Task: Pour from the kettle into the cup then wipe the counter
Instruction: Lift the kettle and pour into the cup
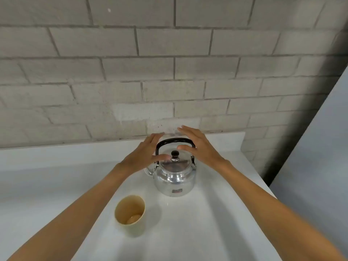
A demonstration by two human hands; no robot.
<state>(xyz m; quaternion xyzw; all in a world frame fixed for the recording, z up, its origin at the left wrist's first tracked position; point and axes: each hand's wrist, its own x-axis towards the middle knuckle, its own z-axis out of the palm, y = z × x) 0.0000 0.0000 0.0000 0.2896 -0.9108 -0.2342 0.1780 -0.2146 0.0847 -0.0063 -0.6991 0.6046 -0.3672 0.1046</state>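
A shiny metal kettle (174, 178) with a black arched handle and a black lid knob stands on the white counter (216, 223) near the wall, its spout pointing left. In front of it and slightly left stands a tan cup (130, 212), upright, its inside looking dry. My left hand (146, 154) hovers at the left side of the kettle's handle, fingers spread, thumb close to the lid knob. My right hand (197, 144) hovers at the right side of the handle, fingers apart. Neither hand grips anything. No cloth is in view.
A grey brick wall (169, 72) rises right behind the counter. The counter ends on the right in an edge, with a pale panel (320, 157) beyond it. The counter surface stretches left of the cup.
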